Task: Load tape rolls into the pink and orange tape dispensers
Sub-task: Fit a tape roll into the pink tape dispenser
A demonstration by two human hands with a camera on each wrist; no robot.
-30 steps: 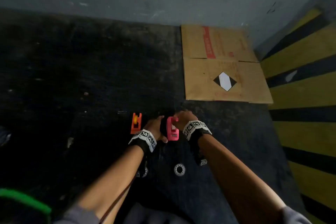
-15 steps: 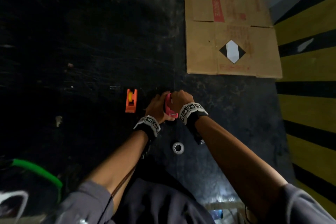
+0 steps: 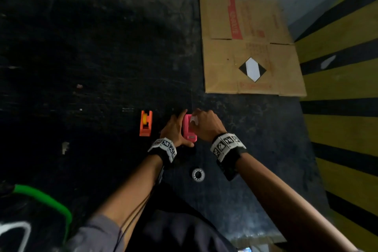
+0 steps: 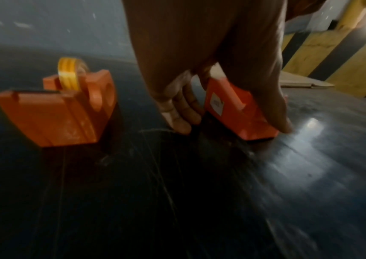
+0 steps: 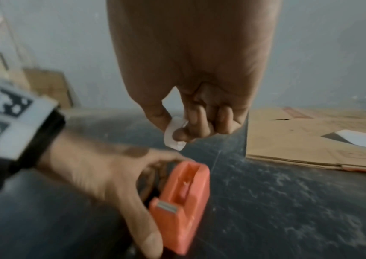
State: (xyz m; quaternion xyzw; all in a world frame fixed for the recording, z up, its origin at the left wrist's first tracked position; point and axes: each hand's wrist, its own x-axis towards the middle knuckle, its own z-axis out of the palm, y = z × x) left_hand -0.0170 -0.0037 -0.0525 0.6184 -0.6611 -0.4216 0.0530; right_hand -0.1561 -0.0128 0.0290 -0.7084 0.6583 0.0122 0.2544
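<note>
The pink dispenser [image 3: 189, 131] stands on the dark floor. My left hand [image 3: 177, 127] grips it, fingers along its left side [image 4: 183, 121] and thumb at the near end. My right hand [image 3: 201, 122] pinches a small white plastic piece [image 5: 174, 134] just above the dispenser's open slot [image 5: 185, 185]. To the left stands the orange dispenser [image 3: 145, 124], untouched, with a yellow spool [image 4: 68, 75] in it. A clear tape roll [image 3: 198, 174] lies flat on the floor between my forearms.
A flattened cardboard box [image 3: 249, 47] lies at the back right against the grey wall. A yellow-and-black striped surface [image 3: 343, 88] runs along the right. A green-edged dark object [image 3: 45, 200] sits at the lower left.
Both hands have stayed at the pink dispenser. The white piece now shows between my right hand's fingers above the dispenser. The head view has shifted.
</note>
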